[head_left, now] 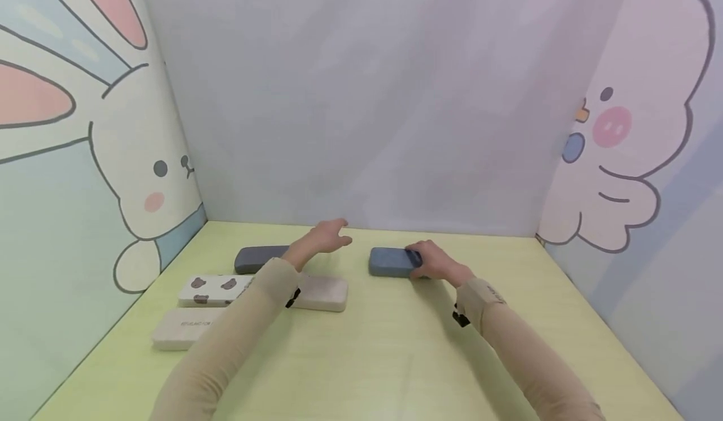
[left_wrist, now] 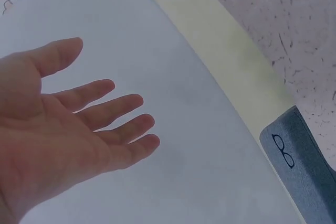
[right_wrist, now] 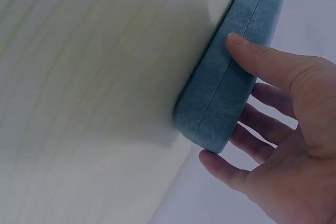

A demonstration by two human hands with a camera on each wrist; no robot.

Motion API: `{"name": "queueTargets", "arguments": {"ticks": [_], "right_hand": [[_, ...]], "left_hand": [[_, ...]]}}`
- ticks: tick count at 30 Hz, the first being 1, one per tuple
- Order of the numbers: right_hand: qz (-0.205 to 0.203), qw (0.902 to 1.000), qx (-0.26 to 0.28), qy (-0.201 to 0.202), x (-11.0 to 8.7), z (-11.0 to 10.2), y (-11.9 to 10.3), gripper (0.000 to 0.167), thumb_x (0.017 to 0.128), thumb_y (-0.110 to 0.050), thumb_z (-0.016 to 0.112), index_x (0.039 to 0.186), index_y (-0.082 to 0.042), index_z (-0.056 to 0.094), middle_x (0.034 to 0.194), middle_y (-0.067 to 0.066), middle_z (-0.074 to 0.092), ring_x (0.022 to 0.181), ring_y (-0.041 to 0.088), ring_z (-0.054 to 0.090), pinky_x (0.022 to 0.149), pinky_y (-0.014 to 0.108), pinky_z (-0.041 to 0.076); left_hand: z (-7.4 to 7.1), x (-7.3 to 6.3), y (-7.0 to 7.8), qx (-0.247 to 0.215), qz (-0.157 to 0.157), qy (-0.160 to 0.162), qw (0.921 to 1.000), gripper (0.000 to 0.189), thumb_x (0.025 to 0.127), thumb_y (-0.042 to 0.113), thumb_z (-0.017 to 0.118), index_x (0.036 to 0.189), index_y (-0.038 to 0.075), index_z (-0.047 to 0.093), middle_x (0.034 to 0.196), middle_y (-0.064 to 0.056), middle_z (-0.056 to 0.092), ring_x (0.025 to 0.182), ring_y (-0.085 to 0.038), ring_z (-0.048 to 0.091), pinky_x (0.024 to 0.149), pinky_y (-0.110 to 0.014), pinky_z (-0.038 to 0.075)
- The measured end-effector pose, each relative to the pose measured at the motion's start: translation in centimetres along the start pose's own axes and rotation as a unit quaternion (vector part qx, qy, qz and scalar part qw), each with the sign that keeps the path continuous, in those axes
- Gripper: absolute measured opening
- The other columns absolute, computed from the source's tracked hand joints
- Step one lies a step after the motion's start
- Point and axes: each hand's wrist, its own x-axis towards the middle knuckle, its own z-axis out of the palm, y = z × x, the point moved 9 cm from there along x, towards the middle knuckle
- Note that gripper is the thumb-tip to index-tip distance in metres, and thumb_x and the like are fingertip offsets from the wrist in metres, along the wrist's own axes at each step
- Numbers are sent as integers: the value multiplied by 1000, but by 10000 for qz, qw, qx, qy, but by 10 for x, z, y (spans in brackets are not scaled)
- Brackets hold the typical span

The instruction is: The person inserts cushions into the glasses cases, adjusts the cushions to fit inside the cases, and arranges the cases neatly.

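My right hand (head_left: 435, 261) grips the right end of a blue glasses case (head_left: 390, 262) on the table. In the right wrist view the thumb lies along the case's seam side, and the other fingers curl behind it and under its end. My left hand (left_wrist: 68, 119) is held in the air with fingers spread and holds nothing. Below and to its left is a dark glasses case (head_left: 257, 260), which shows a small glasses print in the left wrist view. A pale case (head_left: 322, 292) lies nearer me, partly behind the left wrist.
At the left, a white case with bear prints (head_left: 211, 290) lies behind a cream case with lettering (head_left: 181, 330); my left sleeve partly covers both. The pale yellow table (head_left: 384, 358) is bounded by a grey back wall (head_left: 373, 107) and side walls with cartoon animals.
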Motion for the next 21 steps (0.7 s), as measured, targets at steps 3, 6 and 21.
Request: {"name": "queueTargets", "arguments": {"ticks": [3, 6, 21], "right_hand": [[-115, 9999, -44, 18, 13, 5, -32, 65, 79, -23, 79, 135, -1, 53, 131, 20, 57, 120, 37, 51, 97, 52, 44], [-176, 9998, -4, 75, 26, 10, -58, 64, 79, -26, 79, 134, -4, 55, 130, 18, 59, 117, 35, 52, 95, 50, 46], [-483, 9985, -125, 217, 39, 28, -111, 55, 86, -32, 73, 130, -2, 58, 128, 17, 62, 113, 36, 56, 93, 53, 48]], "left_hand": [[-5, -4, 2, -50, -39, 17, 10000, 55, 100, 28, 49, 148, 6, 34, 152, -15, 38, 139, -36, 38, 111, -52, 35], [-6, -3, 4, 124, -74, 48, 9999, 53, 100, 29, 49, 147, 7, 36, 151, -14, 41, 137, -36, 40, 109, -53, 36], [-5, -6, 10, 351, -78, 196, 9992, 52, 102, 34, 45, 147, 9, 37, 149, -13, 43, 130, -34, 49, 105, -52, 41]]}}
